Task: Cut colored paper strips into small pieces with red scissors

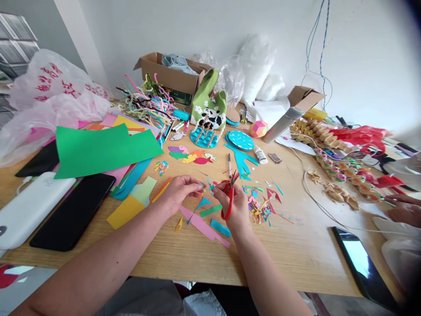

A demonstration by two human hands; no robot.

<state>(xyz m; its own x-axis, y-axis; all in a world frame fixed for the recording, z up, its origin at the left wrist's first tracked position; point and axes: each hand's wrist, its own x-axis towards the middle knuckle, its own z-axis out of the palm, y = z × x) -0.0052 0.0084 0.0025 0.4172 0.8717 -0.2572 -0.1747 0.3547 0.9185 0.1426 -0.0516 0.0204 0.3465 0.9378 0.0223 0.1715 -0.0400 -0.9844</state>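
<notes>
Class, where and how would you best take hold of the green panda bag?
Probably by the tall strap of the green panda bag, from above: it rises over the body, while the blue cloud-patterned disc with braided cords crowds the near side.

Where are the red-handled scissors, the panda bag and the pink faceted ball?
Red-handled scissors (231,195): head view, on the handle.
Panda bag (213,115): head view, on the panda picture on its front.
Pink faceted ball (258,129): head view, middle of its facing side.
</notes>
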